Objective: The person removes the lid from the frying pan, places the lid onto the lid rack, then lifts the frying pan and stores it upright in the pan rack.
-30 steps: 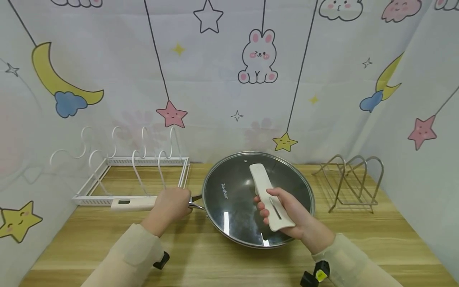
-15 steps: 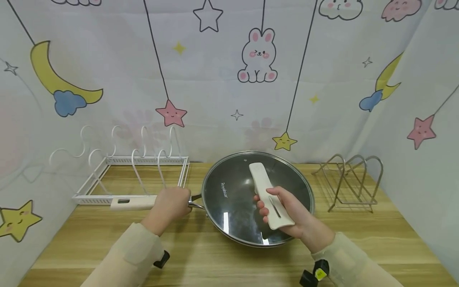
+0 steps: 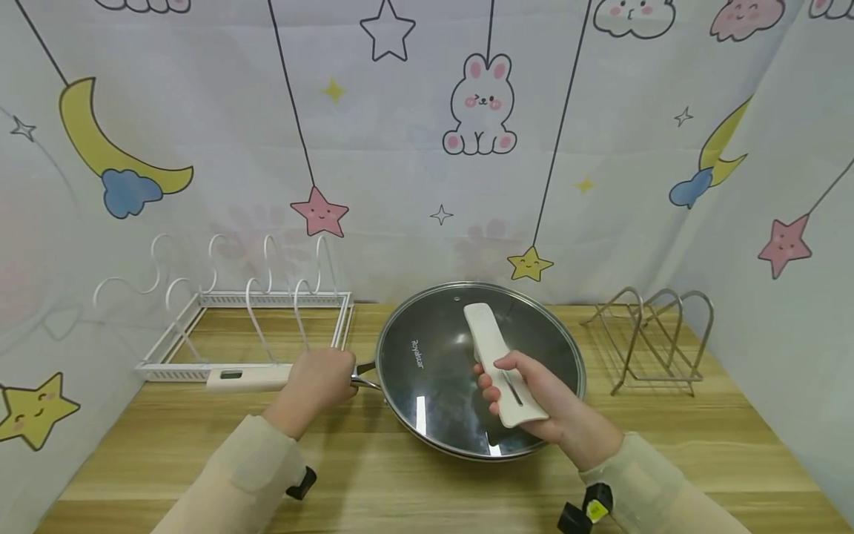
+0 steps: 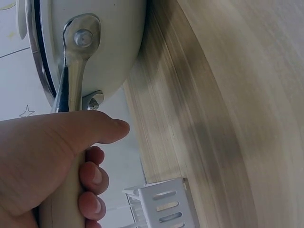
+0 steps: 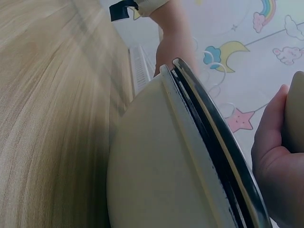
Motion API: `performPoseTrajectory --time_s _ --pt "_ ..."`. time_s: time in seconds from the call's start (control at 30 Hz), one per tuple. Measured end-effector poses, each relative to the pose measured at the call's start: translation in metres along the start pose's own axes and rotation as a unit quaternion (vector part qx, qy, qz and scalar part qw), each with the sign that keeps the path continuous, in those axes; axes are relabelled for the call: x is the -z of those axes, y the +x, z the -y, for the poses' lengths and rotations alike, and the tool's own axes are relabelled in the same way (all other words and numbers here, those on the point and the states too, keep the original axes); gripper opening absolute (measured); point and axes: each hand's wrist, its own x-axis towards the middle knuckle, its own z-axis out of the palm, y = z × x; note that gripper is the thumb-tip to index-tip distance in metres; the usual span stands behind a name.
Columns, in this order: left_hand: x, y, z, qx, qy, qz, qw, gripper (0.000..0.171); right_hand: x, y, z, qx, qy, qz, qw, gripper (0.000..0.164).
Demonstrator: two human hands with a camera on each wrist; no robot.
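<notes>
A cream wok (image 5: 142,166) with a dark glass lid (image 3: 427,393) on it stands in the middle of the table. My left hand (image 3: 319,386) grips the pan's cream long handle (image 3: 250,379) close to its metal bracket (image 4: 76,80); in the left wrist view the fingers wrap round it. My right hand (image 3: 534,389) holds the lid's long white handle (image 3: 485,330), thumb lying on top and fingers curled underneath. In the right wrist view the lid's rim (image 5: 223,147) sits at the wok's edge, with a dark band between them.
At the left a white wire rack (image 3: 175,363) with several upright hooks stands behind the left hand. A metal rack (image 3: 657,382) with looped dividers is at the right. A printed cloth backdrop (image 3: 400,148) rises behind the wooden table (image 3: 414,497).
My right thumb has shifted slightly along the top of the lid's handle. The wok, the lid and my left hand stay in place.
</notes>
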Motion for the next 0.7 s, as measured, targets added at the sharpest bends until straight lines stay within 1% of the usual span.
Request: performPoseTrajectory --time_s 0.17,0.27,0.47,0.7 --pt "-0.0004 0.0000 0.0001 0.001 -0.005 0.003 1.0000 0.028 -0.0003 0.0011 -0.0016 0.006 -0.043 -0.020 0.999 0.023" --pt "-0.0004 0.0000 0.0000 0.002 -0.004 0.002 1.0000 0.028 0.0002 0.0022 -0.0025 0.007 -0.058 -0.029 0.998 0.023" --pt "-0.0004 -0.0006 -0.0005 0.000 -0.001 -0.002 1.0000 0.029 0.0012 0.0031 -0.0034 0.006 -0.064 -0.039 0.997 0.023" --pt "-0.0001 -0.0012 -0.0013 0.001 -0.005 -0.013 0.9999 0.028 -0.0013 0.0020 -0.0014 0.013 -0.065 -0.033 0.997 0.021"
